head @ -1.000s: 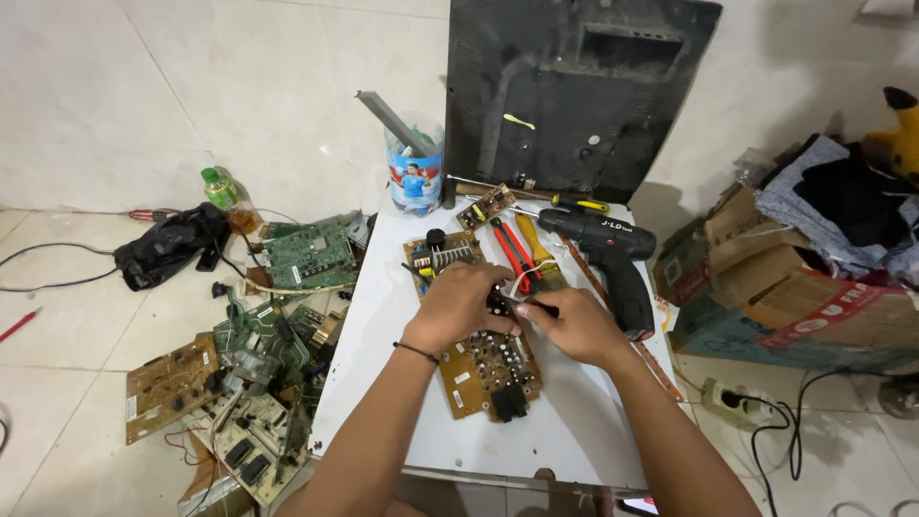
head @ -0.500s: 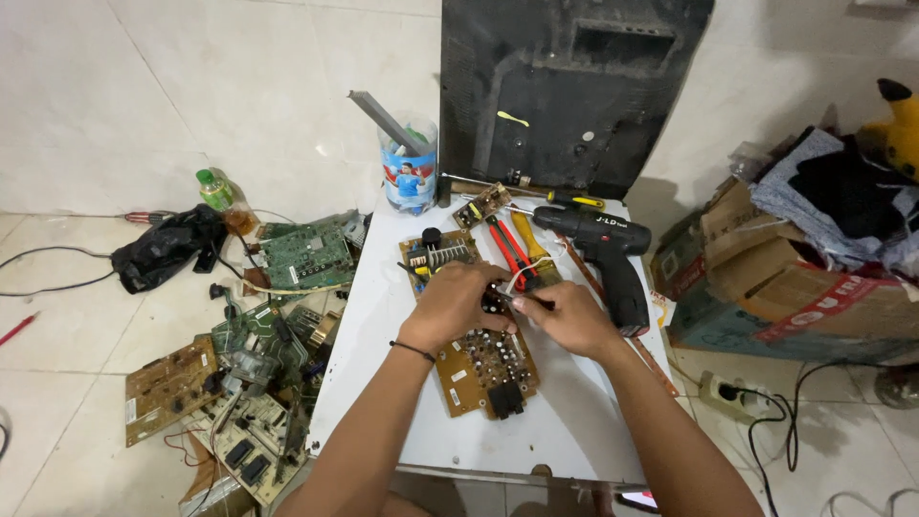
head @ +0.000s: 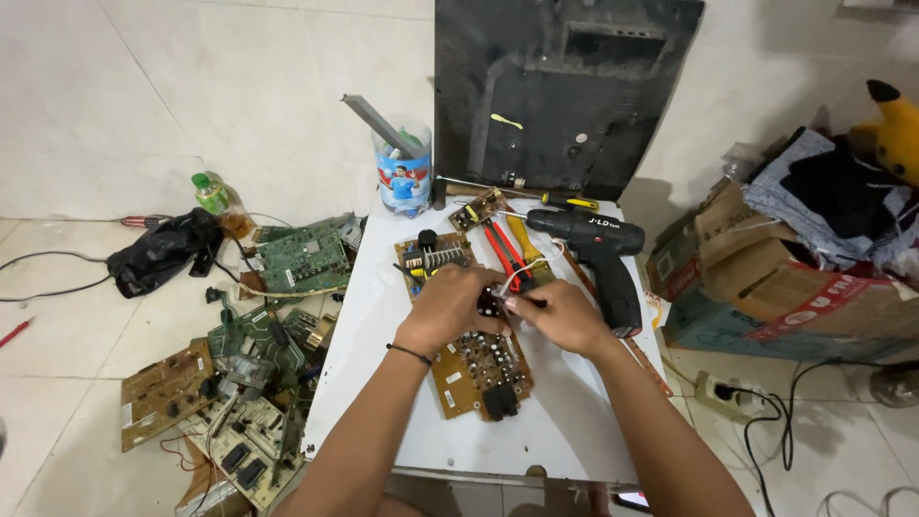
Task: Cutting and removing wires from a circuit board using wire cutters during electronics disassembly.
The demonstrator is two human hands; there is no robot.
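- Head view: a brown circuit board (head: pixel 476 359) is seen lying flat on the white table (head: pixel 364 316), near its middle, with dark components standing along its length.
- The board's upper part is covered by the left hand (head: pixel 450 308), fingers curled down onto it; whether anything is pinched beneath cannot be told.
- Just right of the board, the right hand (head: pixel 565 316) is closed around a thin dark tool (head: pixel 522 303), its tip aimed at the board between the two hands.
- Beyond the board, red-handled pliers (head: pixel 504 254) and a black cordless drill (head: pixel 598 258) are laid, the drill close beside the right wrist.
- Further beyond the board a printed plastic cup (head: pixel 402 177) and a dark monitor back panel (head: pixel 565 91) are stood against the wall.
- Left of the board, on the floor, loose circuit boards (head: pixel 239 373) are heaped.
- A slip of the tool tip could be caused by the board shifting, since it is pinned by one hand only; a component or a fingertip might be scraped.
- The drill could be knocked by the right elbow.
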